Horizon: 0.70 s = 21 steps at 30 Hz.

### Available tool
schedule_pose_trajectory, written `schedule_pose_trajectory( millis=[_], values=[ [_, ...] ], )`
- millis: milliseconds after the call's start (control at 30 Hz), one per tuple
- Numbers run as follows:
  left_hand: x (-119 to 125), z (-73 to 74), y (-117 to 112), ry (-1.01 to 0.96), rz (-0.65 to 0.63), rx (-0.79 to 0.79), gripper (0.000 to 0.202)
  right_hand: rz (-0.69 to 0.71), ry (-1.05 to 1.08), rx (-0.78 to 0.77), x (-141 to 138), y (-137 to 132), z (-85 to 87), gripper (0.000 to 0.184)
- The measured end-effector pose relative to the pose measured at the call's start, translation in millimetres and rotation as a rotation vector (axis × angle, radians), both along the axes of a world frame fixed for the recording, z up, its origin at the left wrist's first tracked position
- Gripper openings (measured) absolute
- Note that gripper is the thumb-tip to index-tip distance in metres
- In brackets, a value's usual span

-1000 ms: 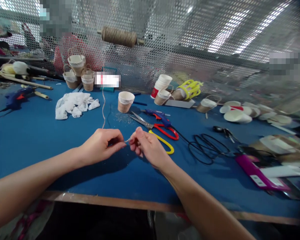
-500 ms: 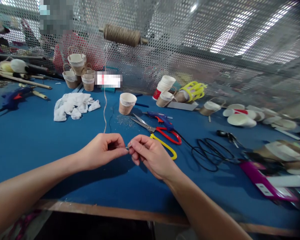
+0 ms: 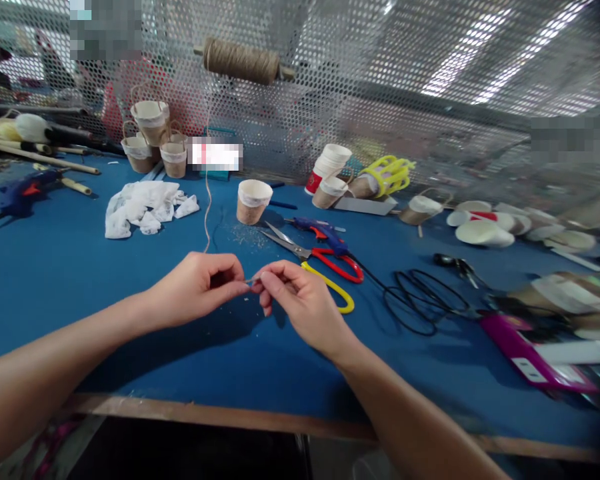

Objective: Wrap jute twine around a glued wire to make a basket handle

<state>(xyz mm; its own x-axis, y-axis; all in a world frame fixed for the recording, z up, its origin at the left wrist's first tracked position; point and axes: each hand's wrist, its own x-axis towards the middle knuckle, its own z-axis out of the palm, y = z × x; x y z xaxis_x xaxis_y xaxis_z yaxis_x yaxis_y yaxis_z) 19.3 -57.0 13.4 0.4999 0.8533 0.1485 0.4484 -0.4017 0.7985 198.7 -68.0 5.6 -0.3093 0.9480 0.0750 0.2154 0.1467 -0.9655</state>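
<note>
Thin brown twine (image 3: 208, 213) hangs from a spool (image 3: 241, 60) on the mesh wall and runs down to my left hand (image 3: 200, 285). That hand pinches the twine between thumb and forefinger. Close beside it, my right hand (image 3: 300, 300) pinches the twine's end, and a short piece shows between the fingertips. Beyond my hands stands a paper cup (image 3: 253, 210) with a brown wrap and a white rim. Scissors (image 3: 305, 255) with red and yellow handles lie spread just past my right hand, next to a blue glue gun (image 3: 325, 235).
White crumpled cloth (image 3: 143, 207) lies at the left, with wrapped cups (image 3: 151, 123) stacked behind it. Another glue gun (image 3: 27, 193) is at far left. A black cable (image 3: 425, 303) coils on the right near a purple power strip (image 3: 535, 353). More cups (image 3: 483, 233) lie at the right.
Both hands appear slightly higher in view, as does most of the scene. A little more twine shows between my fingertips; both hands still pinch it.
</note>
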Motion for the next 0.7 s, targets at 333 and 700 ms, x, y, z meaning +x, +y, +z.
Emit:
schedule_pose_trajectory(
  millis=[333, 700],
  values=[
    [-27.9, -1.3, 29.7, 0.223, 0.072, 0.076, 0.017, 0.173, -0.678, 0.329, 5.0, 15.8, -13.4, 0.008],
    [-31.7, -9.9, 38.4, 0.175, 0.029, -0.12, 0.019, 0.153, -0.862, 0.286, -12.7, 19.7, 2.9, 0.004]
  ],
)
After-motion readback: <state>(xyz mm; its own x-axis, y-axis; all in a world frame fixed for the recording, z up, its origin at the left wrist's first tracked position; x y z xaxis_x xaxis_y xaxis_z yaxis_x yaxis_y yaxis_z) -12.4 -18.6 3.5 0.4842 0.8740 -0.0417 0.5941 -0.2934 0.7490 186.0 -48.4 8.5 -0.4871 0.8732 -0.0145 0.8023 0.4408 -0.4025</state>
